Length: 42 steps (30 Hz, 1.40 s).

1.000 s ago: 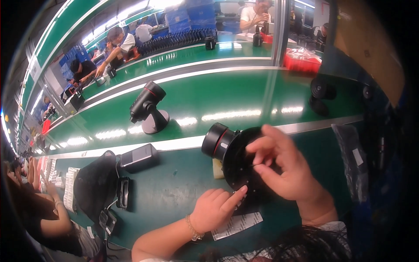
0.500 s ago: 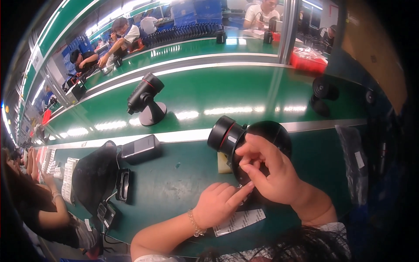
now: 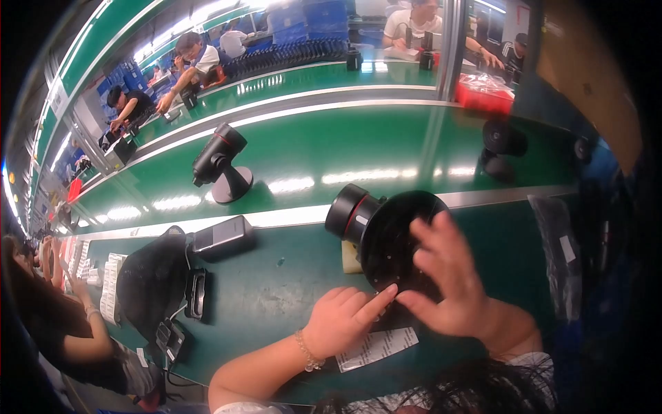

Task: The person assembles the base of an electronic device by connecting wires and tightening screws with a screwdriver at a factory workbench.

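A black camera-like device (image 3: 345, 210) with a red ring lies tipped over, its round flat base (image 3: 393, 252) facing me. My left hand (image 3: 345, 317) is at the lower rim of that base, index finger stretched out against or close to it. Its other fingers are curled; small pale bits show beneath them, too little to name. My right hand (image 3: 448, 286) is over the right side of the base, fingers spread and somewhat blurred, with nothing visible in them. A white printed label sheet (image 3: 379, 348) lies on the bench just below my left hand.
A yellowish block (image 3: 352, 257) sits beside the device. Left are a black cap (image 3: 152, 276), a dark box-shaped gadget (image 3: 224, 236) and cables. Similar devices (image 3: 224, 162) stand on the green belt (image 3: 331, 145) behind. A plastic bag (image 3: 555, 255) lies right. Co-workers sit left and across.
My right hand has opened from a pinch and shifted slightly right and down, baring more of the round base. The left hand has barely moved. Across the belt, a person has stretched out an arm.
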Tool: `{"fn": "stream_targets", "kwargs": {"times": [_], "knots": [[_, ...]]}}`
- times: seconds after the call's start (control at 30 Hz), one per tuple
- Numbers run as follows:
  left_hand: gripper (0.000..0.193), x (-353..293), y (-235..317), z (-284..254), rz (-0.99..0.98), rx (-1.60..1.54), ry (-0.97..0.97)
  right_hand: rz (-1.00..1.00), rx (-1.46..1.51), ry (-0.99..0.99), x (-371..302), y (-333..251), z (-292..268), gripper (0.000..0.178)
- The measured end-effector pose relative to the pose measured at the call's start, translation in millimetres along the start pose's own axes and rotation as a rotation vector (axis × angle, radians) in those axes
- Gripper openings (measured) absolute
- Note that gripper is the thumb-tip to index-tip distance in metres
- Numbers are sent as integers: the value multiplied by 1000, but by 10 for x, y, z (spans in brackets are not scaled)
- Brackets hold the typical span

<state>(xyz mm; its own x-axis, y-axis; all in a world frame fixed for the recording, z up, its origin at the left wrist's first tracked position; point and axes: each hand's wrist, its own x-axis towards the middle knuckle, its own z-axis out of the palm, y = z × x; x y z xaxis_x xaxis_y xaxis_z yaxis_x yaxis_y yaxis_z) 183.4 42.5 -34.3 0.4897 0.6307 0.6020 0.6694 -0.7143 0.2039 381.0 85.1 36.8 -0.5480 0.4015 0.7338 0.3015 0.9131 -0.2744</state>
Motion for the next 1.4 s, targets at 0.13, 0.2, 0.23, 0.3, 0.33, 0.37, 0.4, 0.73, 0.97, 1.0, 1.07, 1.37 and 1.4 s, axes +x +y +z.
{"fn": "stream_targets", "kwargs": {"times": [0.13,0.2,0.23,0.3,0.33,0.37,0.4,0.73,0.97,1.0,1.07,1.37,1.4], "knots": [[59,31,15,41,3,-12,18,243,5,143,-323,360,-144,24],[58,24,9,59,5,-14,3,349,146,228,-454,545,-135,18],[64,19,7,42,12,-36,3,398,219,261,-469,588,-130,14],[71,33,16,66,24,-59,14,444,298,261,-491,638,-152,14],[71,46,15,71,28,-64,9,483,390,255,-492,656,-150,14],[64,61,16,72,25,-52,37,466,412,224,-482,664,-150,14],[56,74,15,76,22,-42,65,473,409,229,-473,664,-156,14],[57,65,-26,123,47,-27,102,548,422,170,-446,667,-89,13],[60,62,-16,95,34,0,65,70,-262,232,-554,803,-21,24],[62,59,-25,98,27,4,56,17,-393,169,-563,809,-30,30],[66,64,-5,80,26,-13,38,20,-536,106,-556,719,-103,41],[66,62,33,88,17,21,79,130,-308,78,-598,427,-348,38],[66,65,36,82,13,24,81,98,-215,11,-599,407,-356,39]]}}
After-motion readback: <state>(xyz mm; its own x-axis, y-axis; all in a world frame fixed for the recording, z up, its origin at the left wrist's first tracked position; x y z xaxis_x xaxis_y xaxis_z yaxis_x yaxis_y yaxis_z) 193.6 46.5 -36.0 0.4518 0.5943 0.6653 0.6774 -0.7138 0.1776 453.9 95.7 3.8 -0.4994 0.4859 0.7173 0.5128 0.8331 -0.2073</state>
